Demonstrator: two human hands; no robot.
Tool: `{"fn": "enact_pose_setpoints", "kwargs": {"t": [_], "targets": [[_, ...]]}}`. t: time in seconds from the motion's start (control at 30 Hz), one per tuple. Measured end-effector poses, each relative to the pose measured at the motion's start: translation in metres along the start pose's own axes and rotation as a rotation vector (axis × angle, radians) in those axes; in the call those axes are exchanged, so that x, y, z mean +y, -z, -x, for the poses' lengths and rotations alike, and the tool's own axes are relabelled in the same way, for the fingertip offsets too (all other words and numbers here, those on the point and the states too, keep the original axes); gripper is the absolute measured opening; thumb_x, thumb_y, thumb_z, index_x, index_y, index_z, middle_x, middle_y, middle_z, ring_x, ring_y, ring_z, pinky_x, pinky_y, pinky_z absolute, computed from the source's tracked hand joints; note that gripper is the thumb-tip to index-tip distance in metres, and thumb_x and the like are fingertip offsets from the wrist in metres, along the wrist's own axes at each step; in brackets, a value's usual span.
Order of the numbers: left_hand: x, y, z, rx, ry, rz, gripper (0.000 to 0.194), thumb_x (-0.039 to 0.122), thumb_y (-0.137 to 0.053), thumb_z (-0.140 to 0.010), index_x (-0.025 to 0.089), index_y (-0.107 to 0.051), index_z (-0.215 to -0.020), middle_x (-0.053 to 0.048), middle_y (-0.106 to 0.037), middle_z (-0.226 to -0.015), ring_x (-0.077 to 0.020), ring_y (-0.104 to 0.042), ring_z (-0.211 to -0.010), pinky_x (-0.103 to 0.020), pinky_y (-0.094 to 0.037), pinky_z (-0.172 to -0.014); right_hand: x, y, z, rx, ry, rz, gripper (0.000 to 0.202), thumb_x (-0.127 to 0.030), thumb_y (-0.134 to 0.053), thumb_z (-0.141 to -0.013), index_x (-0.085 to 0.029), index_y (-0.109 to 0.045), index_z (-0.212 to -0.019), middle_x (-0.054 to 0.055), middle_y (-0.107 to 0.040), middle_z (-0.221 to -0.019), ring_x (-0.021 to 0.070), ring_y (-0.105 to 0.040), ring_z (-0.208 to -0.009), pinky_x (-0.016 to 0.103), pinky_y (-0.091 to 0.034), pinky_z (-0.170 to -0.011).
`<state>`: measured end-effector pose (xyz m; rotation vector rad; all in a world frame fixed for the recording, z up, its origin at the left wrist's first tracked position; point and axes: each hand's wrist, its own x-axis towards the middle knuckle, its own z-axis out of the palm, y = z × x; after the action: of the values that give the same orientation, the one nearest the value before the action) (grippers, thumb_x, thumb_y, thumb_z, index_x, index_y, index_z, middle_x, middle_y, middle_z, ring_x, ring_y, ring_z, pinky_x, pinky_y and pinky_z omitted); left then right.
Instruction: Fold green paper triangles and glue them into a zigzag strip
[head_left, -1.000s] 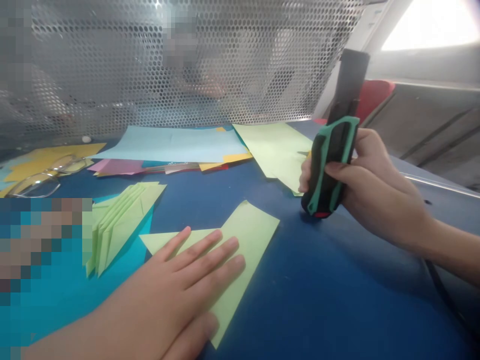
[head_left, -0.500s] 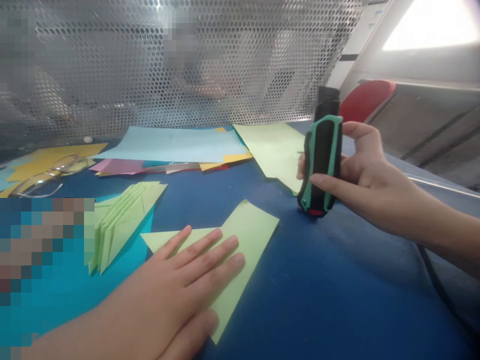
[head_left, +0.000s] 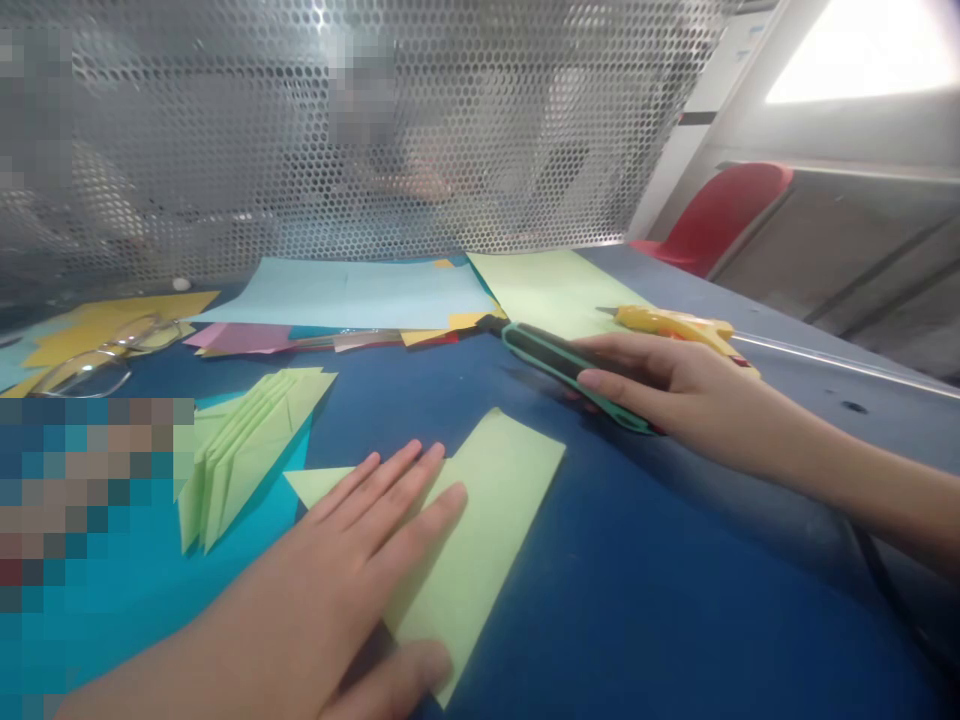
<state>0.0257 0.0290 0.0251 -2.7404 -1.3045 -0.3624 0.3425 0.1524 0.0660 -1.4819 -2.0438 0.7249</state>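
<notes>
My left hand (head_left: 367, 560) lies flat with fingers spread on a folded light green paper (head_left: 499, 520), pressing it against the blue table. My right hand (head_left: 652, 390) grips a black and green utility knife (head_left: 555, 360), held nearly level above the table with its dark tip pointing to the far left. Whether its blade is out I cannot tell. Left of my left hand, several folded green paper pieces (head_left: 247, 440) stand bunched together on a teal sheet (head_left: 247, 560).
Behind lie a pale blue sheet (head_left: 360, 290), a large light green sheet (head_left: 540, 285) and coloured papers. A yellow glue gun (head_left: 667, 325) rests beyond my right hand. Eyeglasses (head_left: 82, 370) sit at left. A perforated metal panel (head_left: 300, 150) closes the back; a red chair (head_left: 735, 215) stands beyond.
My right hand has lowered and tilted the utility knife from upright to nearly level, its tip swinging left. The glue gun now shows behind it. My left hand's fingers have shifted slightly left on the paper.
</notes>
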Motion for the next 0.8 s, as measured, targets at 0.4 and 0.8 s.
{"fn": "enact_pose_setpoints", "kwargs": {"t": [0.4, 0.8], "targets": [[0.008, 0.012, -0.008, -0.153, 0.067, 0.168, 0.056, 0.070, -0.024, -0.111, 0.052, -0.039, -0.161, 0.014, -0.036, -0.169, -0.0267, -0.033, -0.162, -0.063, -0.035, -0.126, 0.000, 0.000, 0.009, 0.076, 0.144, 0.101, 0.036, -0.060, -0.064, -0.095, -0.031, -0.076, -0.113, 0.007, -0.083, -0.113, 0.0357, -0.079, -0.103, 0.055, -0.066, -0.086], [0.008, 0.012, -0.009, -0.150, 0.052, 0.200, 0.055, 0.067, -0.023, -0.112, 0.050, -0.047, -0.158, 0.017, -0.038, -0.169, -0.0236, -0.027, -0.165, -0.058, -0.027, -0.133, 0.003, -0.014, 0.018, -0.012, 0.463, 0.312, 0.040, -0.066, -0.064, -0.099, -0.035, -0.084, -0.113, 0.011, -0.069, -0.145, 0.0429, -0.062, -0.134, 0.072, -0.046, -0.114]]}}
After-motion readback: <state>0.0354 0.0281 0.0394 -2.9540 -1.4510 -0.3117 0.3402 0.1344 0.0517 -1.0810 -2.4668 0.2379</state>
